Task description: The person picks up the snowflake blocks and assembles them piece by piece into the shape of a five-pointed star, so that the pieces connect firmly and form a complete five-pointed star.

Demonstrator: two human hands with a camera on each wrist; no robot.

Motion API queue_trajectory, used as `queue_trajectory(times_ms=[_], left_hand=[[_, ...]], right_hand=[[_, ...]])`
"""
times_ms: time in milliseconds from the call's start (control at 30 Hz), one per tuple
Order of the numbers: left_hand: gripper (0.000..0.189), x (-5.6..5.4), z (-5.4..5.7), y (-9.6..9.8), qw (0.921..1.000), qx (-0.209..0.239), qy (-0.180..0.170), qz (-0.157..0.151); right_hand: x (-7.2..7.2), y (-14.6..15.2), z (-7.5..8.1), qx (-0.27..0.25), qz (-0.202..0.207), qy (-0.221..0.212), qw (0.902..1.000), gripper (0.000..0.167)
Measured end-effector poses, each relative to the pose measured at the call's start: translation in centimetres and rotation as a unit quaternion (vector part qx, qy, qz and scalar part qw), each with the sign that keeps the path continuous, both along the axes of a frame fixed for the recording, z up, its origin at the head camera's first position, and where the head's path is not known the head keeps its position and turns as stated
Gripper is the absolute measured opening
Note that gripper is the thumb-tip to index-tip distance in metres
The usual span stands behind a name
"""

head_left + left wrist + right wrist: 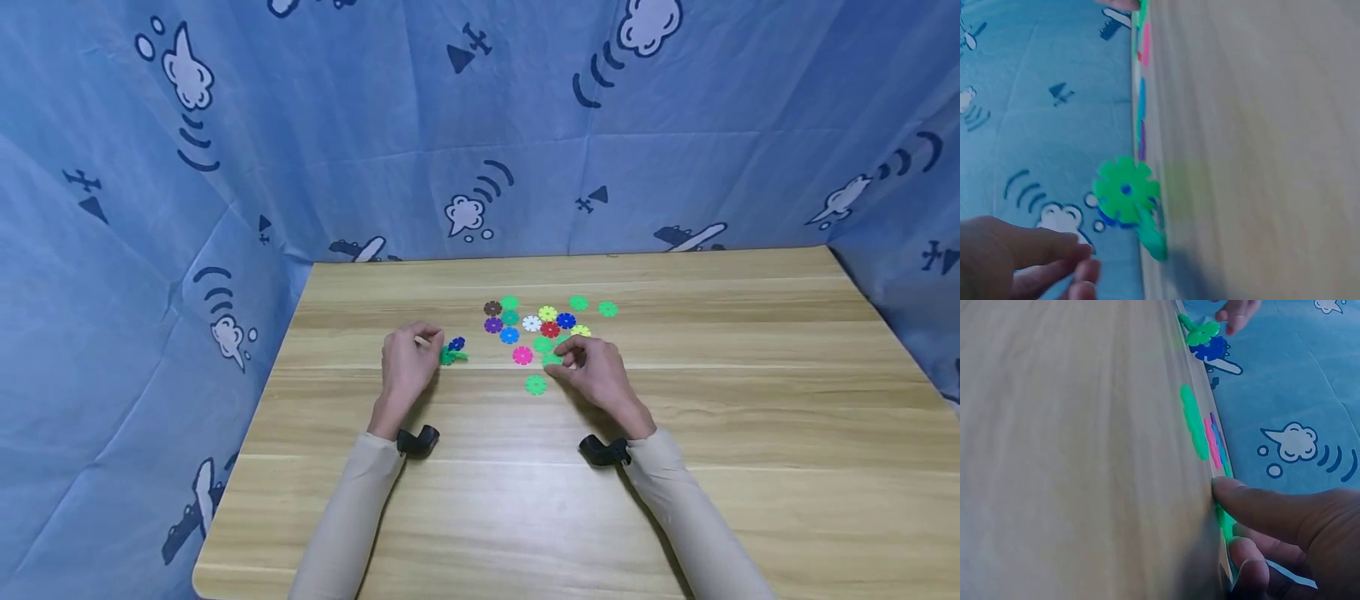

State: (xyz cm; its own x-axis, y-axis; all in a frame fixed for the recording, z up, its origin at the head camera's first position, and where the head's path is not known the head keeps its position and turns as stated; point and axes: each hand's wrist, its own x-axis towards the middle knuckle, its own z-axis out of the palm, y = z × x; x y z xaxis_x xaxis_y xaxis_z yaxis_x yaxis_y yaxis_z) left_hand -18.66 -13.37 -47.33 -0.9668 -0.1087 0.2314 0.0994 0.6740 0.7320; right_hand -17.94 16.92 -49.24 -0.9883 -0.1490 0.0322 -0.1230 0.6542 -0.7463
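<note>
Beside my left hand (407, 360) stands a small cluster of interlocked notched plastic discs: a green disc (1124, 190), a darker green disc (447, 357) and a blue disc (457, 343). In the left wrist view a gap separates the loosely bent fingers from this cluster, and nothing shows in them. My right hand (596, 371) has its thumb and fingertips at opposite edges of a green notched disc (552, 360) low over the table, pinching it. Part of that disc is hidden by the fingers.
Between and beyond the hands lie several loose discs, among them a pink disc (522, 356), a white disc (532, 323), a red disc (551, 330) and a nearer green disc (536, 385). The wooden table (510, 517) meets a blue printed curtain (360, 108) behind.
</note>
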Motion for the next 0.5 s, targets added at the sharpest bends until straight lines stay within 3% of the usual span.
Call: queue_trajectory(times_ms=[133, 233, 500], left_hand=[[0.012, 0.4, 0.7, 1.3, 0.998, 0.015, 0.048, -0.038], [0.012, 0.7, 0.9, 2.6, 0.9949, 0.018, 0.061, -0.078], [0.014, 2.0, 0.2, 6.3, 0.9819, -0.04, -0.005, -0.185]], right_hand=[[-0.1, 0.2, 0.1, 0.0, 0.0, -0.001, 1.0, 0.027], [0.0, 0.3, 0.2, -0.002, -0.002, -0.004, 1.0, 0.028], [0.1, 1.1, 0.4, -0.013, -0.013, -0.033, 0.9993, 0.028]])
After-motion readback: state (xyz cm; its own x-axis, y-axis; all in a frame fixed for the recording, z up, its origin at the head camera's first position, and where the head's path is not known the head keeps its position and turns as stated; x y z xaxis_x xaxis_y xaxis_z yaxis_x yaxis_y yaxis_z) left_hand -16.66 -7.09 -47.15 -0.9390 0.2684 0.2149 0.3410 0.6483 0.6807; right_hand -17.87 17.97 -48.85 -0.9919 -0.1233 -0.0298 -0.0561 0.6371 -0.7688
